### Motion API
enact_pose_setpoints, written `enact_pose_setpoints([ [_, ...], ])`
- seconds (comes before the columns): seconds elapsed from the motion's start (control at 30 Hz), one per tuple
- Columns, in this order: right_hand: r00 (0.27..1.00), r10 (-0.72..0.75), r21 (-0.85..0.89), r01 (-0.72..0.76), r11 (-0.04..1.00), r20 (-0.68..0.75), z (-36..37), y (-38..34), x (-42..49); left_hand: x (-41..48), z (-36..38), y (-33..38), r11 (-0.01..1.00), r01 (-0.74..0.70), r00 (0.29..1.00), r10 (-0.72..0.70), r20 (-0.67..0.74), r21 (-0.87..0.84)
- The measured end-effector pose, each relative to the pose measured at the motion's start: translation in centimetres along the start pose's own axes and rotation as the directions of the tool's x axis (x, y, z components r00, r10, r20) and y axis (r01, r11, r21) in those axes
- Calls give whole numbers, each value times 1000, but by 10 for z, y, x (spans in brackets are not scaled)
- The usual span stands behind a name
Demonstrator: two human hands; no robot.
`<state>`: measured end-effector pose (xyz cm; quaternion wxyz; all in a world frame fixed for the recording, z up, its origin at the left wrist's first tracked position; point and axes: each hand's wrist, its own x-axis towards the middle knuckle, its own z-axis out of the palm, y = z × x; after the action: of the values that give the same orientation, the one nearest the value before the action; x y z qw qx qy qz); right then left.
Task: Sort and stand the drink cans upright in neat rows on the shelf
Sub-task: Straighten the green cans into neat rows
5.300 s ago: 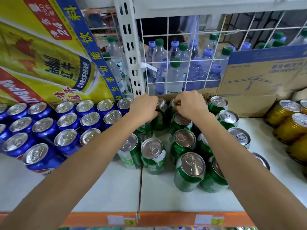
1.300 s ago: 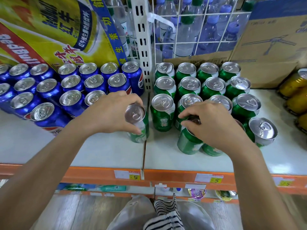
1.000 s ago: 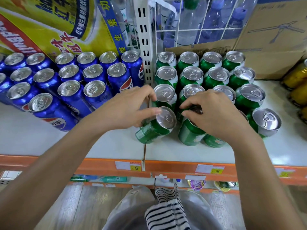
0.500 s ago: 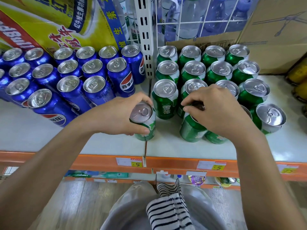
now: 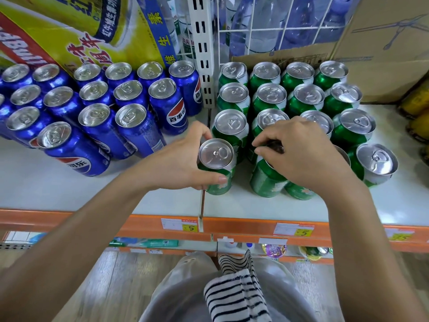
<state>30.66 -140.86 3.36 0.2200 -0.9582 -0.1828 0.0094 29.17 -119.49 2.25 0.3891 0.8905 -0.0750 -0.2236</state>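
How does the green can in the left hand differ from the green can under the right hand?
The green aluminium can in the left hand shows its whole silver lid; the green aluminium can under the right hand has its lid covered by the palm. The left hand wraps the first can's side, while the right hand grips the other from above. The first stands at the front of the leftmost green column, the second one column to the right. Both are upright on the white shelf.

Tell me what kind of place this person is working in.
Most likely a shop or supermarket drinks aisle. Yellow price tags sit on the orange shelf edge, blue cola cans and green cans stand in stocked rows, and bottled water fills a wire rack behind.
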Motion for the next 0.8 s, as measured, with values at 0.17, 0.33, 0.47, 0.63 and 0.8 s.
enact_pose_setpoints([
  [0.17,1000,-7,18,7,1000,-6,-1,-1,1,4,13,0,994,-56,998,56,-2,-91],
  [0.33,1000,-5,10,5,1000,-11,1,-1,1,7,21,-2,986,-149,986,144,-79,-74],
  [0.47,1000,-14,13,14,1000,-24,2,-2,0,6,17,-11,971,-221,975,217,-52,-92],
  [0.63,1000,-4,24,5,1000,-19,2,-2,0,5,13,-18,961,-193,980,199,10,-196],
  [0.8,1000,4,17,-3,1000,-11,1,-4,-1,8,21,-16,962,-183,982,188,6,-201],
])
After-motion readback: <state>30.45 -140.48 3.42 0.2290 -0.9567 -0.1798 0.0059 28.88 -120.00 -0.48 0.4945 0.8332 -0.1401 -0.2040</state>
